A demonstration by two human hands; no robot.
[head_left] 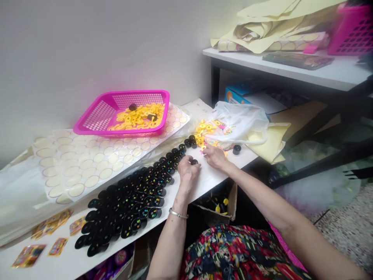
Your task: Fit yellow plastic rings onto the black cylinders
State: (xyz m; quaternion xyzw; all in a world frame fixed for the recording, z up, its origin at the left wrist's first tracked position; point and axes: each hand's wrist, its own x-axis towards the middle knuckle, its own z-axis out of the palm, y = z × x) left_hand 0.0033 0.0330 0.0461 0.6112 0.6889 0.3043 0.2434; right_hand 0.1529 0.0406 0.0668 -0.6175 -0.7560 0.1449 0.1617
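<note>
My left hand (188, 168) is closed round a small round black cup (194, 161) above the white table (201, 179). To its right, my right hand (215, 156) has its fingertips drawn together at the edge of a heap of yellow ring-like pieces (200, 138); what they hold, if anything, is too small to make out. Rows of black cups (128, 204) stand packed together to the left, many with tiny coloured bits inside. Several more cups (190, 141) stand beside the yellow heap. One separate black cup (237, 149) is right of my right hand.
A pink basket (100, 132) with yellow pieces stands on sheets of round stickers (96, 163). Behind my right hand lies a white plastic bag (241, 120). A shelf (279, 70) rises at the right. Shiny packets (28, 256) lie front left; an open carton (231, 202) sits below the table edge.
</note>
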